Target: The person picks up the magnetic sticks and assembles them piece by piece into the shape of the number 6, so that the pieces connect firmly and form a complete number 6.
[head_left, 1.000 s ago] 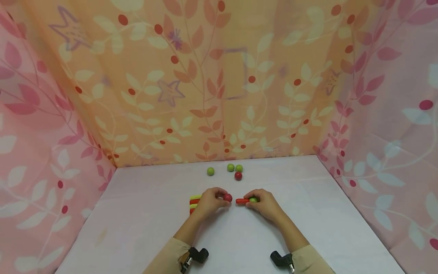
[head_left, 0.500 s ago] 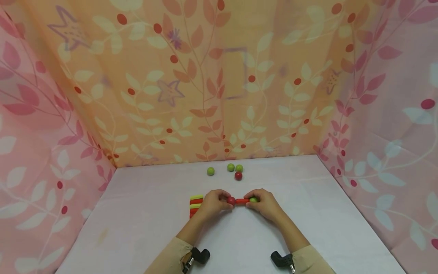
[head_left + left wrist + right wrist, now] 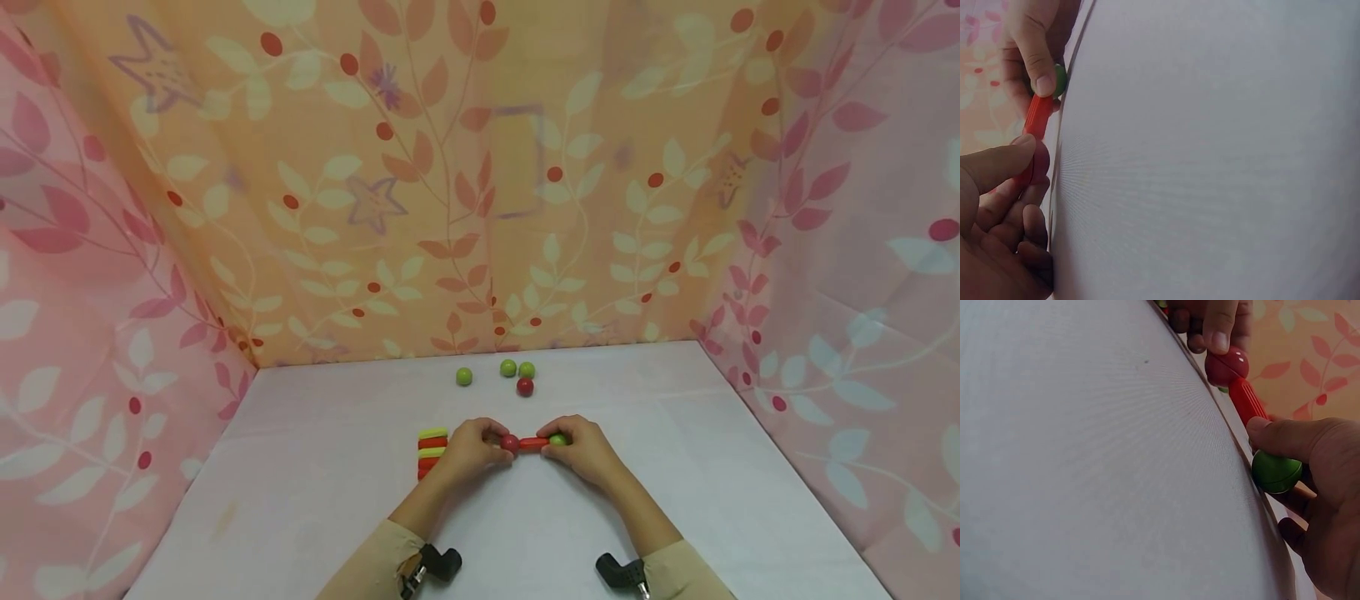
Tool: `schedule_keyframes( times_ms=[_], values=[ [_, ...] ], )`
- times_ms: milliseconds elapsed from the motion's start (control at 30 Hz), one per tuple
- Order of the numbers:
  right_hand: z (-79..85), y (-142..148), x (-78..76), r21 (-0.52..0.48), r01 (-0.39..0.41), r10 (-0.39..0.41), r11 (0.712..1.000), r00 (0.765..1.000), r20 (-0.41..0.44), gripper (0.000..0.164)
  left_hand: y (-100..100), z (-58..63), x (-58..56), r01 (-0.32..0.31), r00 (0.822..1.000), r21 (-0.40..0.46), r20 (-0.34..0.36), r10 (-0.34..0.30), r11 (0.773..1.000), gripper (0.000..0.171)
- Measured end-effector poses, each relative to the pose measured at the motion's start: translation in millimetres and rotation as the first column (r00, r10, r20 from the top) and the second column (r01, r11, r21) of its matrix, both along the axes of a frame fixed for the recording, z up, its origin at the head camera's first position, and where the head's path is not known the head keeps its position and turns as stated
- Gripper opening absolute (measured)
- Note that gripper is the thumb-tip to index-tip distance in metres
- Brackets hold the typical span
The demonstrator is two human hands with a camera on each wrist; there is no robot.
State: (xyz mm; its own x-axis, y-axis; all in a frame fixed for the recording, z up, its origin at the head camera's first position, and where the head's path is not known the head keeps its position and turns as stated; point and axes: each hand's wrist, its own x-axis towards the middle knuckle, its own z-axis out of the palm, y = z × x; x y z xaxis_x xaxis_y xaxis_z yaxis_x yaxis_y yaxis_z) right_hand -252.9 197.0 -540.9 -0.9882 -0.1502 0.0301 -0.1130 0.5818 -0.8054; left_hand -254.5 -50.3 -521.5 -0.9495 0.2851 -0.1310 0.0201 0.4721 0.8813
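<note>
By the left hand (image 3: 474, 446) a red ball (image 3: 509, 443) is pinched; by the right hand (image 3: 583, 447) a green ball (image 3: 1277, 471) and a red rod's (image 3: 532, 444) right end are gripped. The rod is aligned left to right between them, its left end touched by the red ball.

White table (image 3: 300, 483) with balls (image 3: 525, 387) and coloured sticks (image 3: 432, 443)

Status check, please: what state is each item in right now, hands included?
Left hand: pinching the held red ball
Right hand: gripping the held green ball
Held red ball: against one end of the red stick; how firmly joined, can't tell
Red stick: between the two held balls
Held green ball: at the stick's other end
Three green balls: loose, unheld
Other red ball: loose, unheld
Sticks: lying side by side, partly hidden
</note>
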Motion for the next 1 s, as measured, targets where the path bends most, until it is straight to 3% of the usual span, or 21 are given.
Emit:
schedule_keyframes(
  times_ms=[333, 833, 1000],
  values=[
    [-1.5, -0.1, 0.3, -0.003, -0.02, 0.02, 1.0, 1.0, -0.008, 0.023, -0.2, -3.0, 1.1, -0.002, 0.999, -0.071, -0.038, -0.001, 0.997, 0.031],
    [-2.0, 2.8, 0.2, -0.011, -0.012, 0.012, 1.0, 1.0, -0.002, 0.023, 3.0, 0.2, 1.8, 0.013, 0.999, -0.094, -0.047, -0.017, 0.995, 0.032],
    [-1.4, 2.0, -0.5, -0.019, -0.021, 0.021, 1.0, 1.0, -0.007, 0.022, 0.4, 4.9, 1.8, 0.026, 0.999, -0.063, -0.04, -0.028, 0.998, 0.034]
  ],
)
